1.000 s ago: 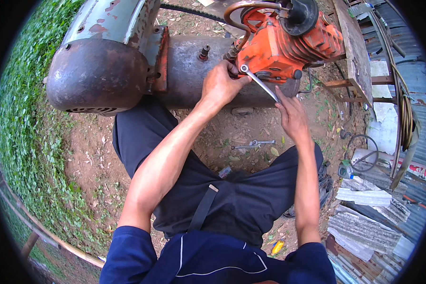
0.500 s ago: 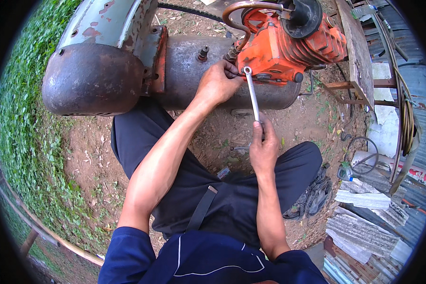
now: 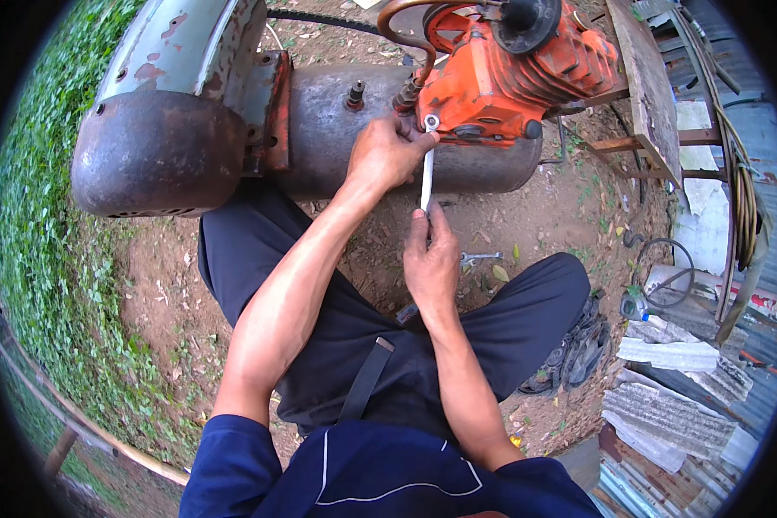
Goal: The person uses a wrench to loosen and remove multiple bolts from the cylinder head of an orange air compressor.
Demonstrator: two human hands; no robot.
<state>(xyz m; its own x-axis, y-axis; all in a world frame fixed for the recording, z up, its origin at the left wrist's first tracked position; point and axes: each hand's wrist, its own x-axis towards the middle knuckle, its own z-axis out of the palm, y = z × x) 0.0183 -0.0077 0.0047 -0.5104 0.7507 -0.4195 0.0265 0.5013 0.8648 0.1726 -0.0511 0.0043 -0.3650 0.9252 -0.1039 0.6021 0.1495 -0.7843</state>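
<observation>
The wrench (image 3: 427, 177) stands nearly vertical in front of the rusty steel tank (image 3: 354, 151), its ring end seated on a fastener at the lower left corner of the orange pump block (image 3: 509, 82). The left hand (image 3: 387, 155) rests against the tank at the head of the tool; its fingers are curled together, the fingertips (image 3: 419, 136) pressed around the ring end just beside the fastener. The right hand (image 3: 432, 263) lies directly below, over the bare earth between the knees; its fingers are closed around the lower end of the shaft, thumb (image 3: 419, 226) laid upward along the metal, so that only the middle of the shaft shows between the two hands. A curved copper pipe (image 3: 401, 26) rises from the block above the left hand. A second wrench (image 3: 481, 256) lies flat on the ground just beside the right hand, apart from it. A grey-green belt guard (image 3: 194, 47) covers the left end of the tank.
</observation>
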